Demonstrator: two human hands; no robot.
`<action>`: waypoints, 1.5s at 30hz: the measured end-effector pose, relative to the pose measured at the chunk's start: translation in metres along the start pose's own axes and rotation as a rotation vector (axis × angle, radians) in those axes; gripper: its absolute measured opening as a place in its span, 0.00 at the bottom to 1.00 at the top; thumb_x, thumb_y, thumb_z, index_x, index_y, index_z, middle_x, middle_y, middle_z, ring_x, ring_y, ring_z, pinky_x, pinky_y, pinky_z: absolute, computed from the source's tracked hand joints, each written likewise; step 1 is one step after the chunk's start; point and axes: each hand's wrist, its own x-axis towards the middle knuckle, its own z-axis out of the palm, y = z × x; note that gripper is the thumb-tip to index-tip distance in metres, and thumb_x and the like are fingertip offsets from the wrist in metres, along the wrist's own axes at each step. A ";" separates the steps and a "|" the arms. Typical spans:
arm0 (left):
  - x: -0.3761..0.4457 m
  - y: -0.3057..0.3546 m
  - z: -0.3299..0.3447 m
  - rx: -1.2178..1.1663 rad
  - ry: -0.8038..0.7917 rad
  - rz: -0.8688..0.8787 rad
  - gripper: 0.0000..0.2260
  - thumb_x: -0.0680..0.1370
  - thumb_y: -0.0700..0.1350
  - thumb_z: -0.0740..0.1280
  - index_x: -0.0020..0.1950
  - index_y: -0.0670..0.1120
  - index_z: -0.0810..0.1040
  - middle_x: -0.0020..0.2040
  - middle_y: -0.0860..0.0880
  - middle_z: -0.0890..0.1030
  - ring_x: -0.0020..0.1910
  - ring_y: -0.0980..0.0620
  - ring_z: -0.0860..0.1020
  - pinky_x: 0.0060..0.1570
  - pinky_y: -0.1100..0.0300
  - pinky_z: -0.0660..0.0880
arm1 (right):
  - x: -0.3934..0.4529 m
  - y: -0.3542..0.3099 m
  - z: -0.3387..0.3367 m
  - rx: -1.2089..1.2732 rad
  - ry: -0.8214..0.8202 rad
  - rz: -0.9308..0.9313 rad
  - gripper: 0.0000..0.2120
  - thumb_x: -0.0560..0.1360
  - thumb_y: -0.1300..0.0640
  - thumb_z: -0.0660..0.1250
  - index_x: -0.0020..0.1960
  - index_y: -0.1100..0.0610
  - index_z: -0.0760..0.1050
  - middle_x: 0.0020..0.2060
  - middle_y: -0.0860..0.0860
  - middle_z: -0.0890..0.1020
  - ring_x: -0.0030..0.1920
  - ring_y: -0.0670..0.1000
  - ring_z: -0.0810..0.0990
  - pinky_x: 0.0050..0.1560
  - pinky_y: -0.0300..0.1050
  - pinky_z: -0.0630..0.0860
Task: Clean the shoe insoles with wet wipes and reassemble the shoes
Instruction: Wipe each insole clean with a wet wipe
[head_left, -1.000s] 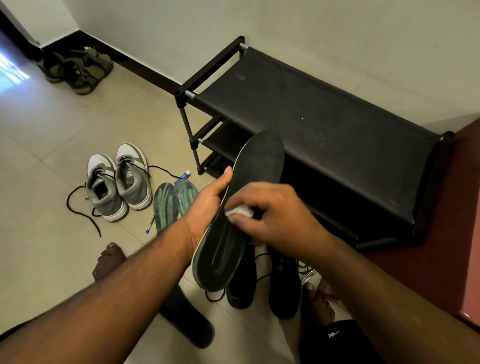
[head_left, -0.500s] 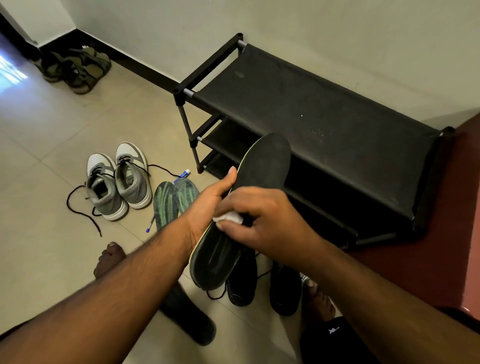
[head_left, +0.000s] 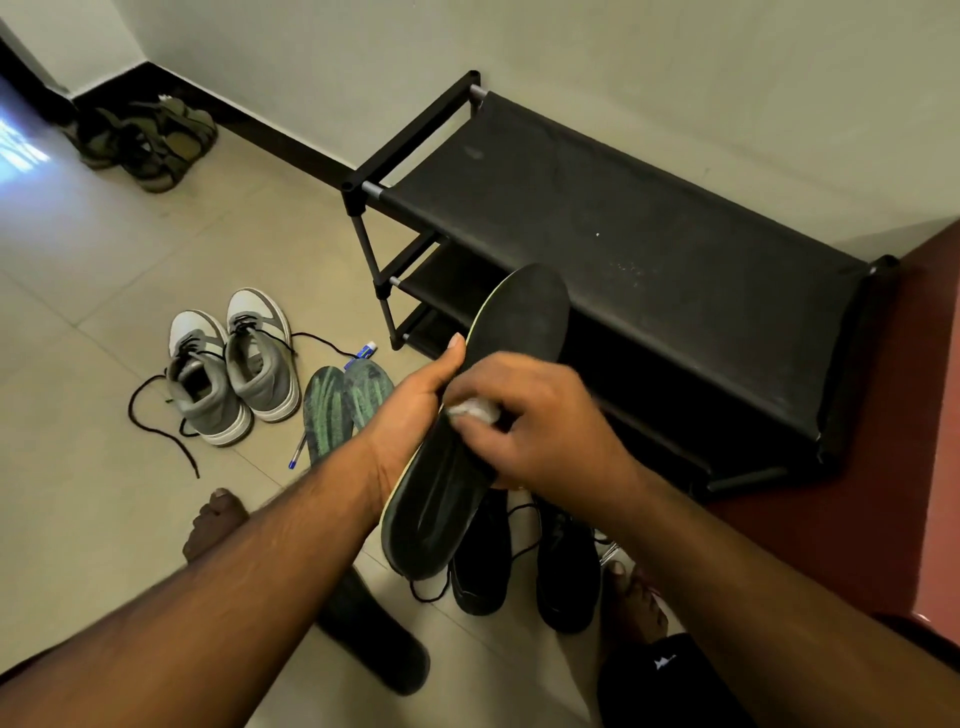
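Note:
My left hand (head_left: 415, 405) grips the left edge of a black insole (head_left: 524, 317) held up at the centre of the view, toe end pointing up and right. My right hand (head_left: 530, 421) presses a crumpled white wet wipe (head_left: 475, 408) against the middle of that insole. Beneath it on the tiled floor stands a pair of black shoes (head_left: 566, 561) with loose laces. Another black insole (head_left: 379, 639) lies on the floor under my left forearm. Two green patterned insoles (head_left: 337, 405) lie beside a pair of grey and white sneakers (head_left: 234, 374) on the left.
A black fabric shoe rack (head_left: 623, 234) stands against the wall behind the insole. A blue pen (head_left: 297, 454) and a small blue tube (head_left: 363, 352) lie near the green insoles. Olive sandals (head_left: 150, 137) sit in the far left corner. My bare feet rest on the floor.
The insole has tilted a little to the right, and my right hand with the wipe has slid a short way up along it.

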 end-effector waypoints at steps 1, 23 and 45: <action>0.000 0.000 -0.001 0.001 0.007 0.017 0.31 0.80 0.63 0.58 0.34 0.40 0.86 0.35 0.41 0.83 0.33 0.47 0.84 0.32 0.57 0.82 | -0.001 -0.003 0.001 0.006 -0.050 -0.044 0.07 0.72 0.63 0.70 0.49 0.59 0.82 0.44 0.51 0.83 0.46 0.47 0.80 0.47 0.46 0.79; 0.000 0.007 -0.016 -0.094 -0.012 0.099 0.24 0.80 0.60 0.59 0.57 0.42 0.83 0.50 0.41 0.84 0.45 0.45 0.84 0.53 0.48 0.79 | 0.000 -0.002 0.005 0.074 0.010 0.006 0.05 0.72 0.64 0.71 0.48 0.59 0.82 0.42 0.50 0.82 0.43 0.46 0.80 0.47 0.39 0.77; -0.019 0.023 -0.019 0.109 -0.062 0.030 0.27 0.80 0.62 0.55 0.63 0.42 0.79 0.62 0.35 0.79 0.51 0.40 0.83 0.39 0.42 0.81 | 0.010 0.042 -0.036 -0.241 -0.179 0.134 0.11 0.71 0.64 0.70 0.49 0.52 0.83 0.46 0.43 0.81 0.46 0.41 0.79 0.48 0.42 0.78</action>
